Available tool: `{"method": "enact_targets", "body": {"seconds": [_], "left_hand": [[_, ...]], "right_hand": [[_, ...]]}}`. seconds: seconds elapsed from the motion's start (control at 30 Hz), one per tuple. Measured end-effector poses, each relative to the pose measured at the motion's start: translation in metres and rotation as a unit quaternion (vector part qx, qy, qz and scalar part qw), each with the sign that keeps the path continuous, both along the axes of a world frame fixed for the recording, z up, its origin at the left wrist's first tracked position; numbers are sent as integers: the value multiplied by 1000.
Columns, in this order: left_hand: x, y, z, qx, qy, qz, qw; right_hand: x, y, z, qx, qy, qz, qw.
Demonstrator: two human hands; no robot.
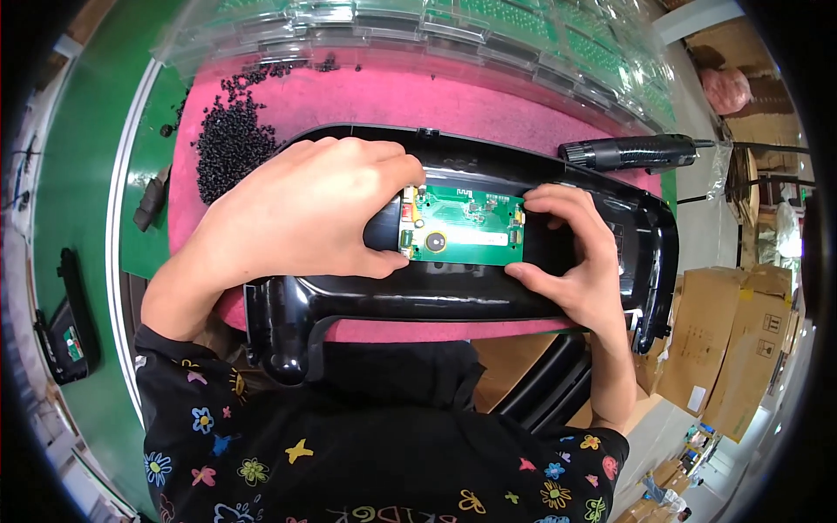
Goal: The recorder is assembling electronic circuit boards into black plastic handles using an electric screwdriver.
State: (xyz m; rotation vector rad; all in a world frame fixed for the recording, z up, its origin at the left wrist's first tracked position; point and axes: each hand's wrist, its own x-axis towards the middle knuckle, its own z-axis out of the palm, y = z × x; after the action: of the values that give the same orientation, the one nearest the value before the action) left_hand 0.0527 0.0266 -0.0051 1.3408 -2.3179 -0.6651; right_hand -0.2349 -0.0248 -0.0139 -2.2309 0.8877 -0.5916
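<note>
A long glossy black plastic housing (453,292) lies across a pink mat (384,100) in front of me. A green circuit board (462,227) sits in the recess at its middle. My left hand (305,205) rests over the housing's left part, with thumb and fingertips pinching the board's left edge. My right hand (571,253) grips the board's right edge between thumb and fingers, palm over the housing's right end.
A heap of small black pellets (228,131) lies on the mat's far left. Clear plastic trays holding green boards (488,30) line the back. A black electric screwdriver (632,152) lies at the right. Cardboard boxes (732,340) stand lower right. Another black part (65,318) lies on the green surface at left.
</note>
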Motion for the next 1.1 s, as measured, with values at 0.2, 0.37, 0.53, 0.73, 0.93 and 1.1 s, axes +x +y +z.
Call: {"method": "enact_targets", "body": {"seconds": [0.2, 0.37, 0.53, 0.73, 0.93, 1.1], "left_hand": [[-2, 0, 4, 39, -51, 15, 998], [-3, 3, 1, 21, -41, 16, 999], [-2, 2, 2, 28, -40, 6, 999], [-1, 3, 0, 19, -43, 8, 999], [0, 4, 2, 21, -57, 4, 998], [0, 5, 2, 29, -70, 8, 997]], "right_hand": [[1, 1, -1, -16, 20, -3, 1000], [2, 2, -1, -15, 23, -3, 1000], [2, 2, 0, -17, 38, -4, 999], [5, 4, 2, -13, 35, -14, 999], [5, 3, 1, -23, 45, -8, 999], [6, 3, 0, -22, 48, -8, 999]]}}
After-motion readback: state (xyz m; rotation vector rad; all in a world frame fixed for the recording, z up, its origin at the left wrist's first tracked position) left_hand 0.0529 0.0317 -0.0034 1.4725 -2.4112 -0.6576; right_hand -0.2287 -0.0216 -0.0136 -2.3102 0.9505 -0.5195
